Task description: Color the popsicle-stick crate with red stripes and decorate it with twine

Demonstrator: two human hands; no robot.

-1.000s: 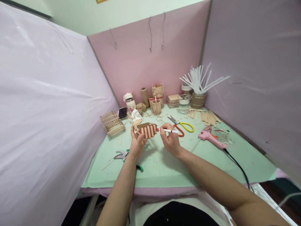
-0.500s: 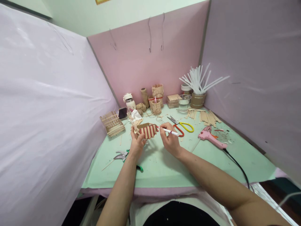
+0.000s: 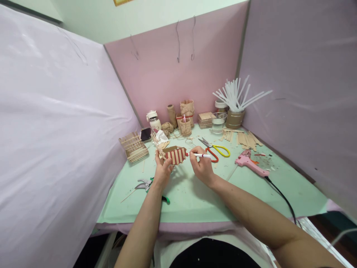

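Observation:
My left hand grips the left end of a small craft piece with red and pale wood stripes, held above the table. Thin sticks stand out at its left end. Between the fingers of my right hand is a white marker with a red band, its tip at the right end of the striped piece. Behind my right hand lie scissors with one red and one yellow handle. Pruning shears with green handles lie partly under my left forearm.
A pink glue gun with a black cord lies right. Along the back stand a white bottle, twine, stick cups, a clear water cup and a pot of white sticks. A stick rack sits left.
The marker's back end has tipped up slightly, so it lies closer to level. My left hand and the striped piece have barely moved.

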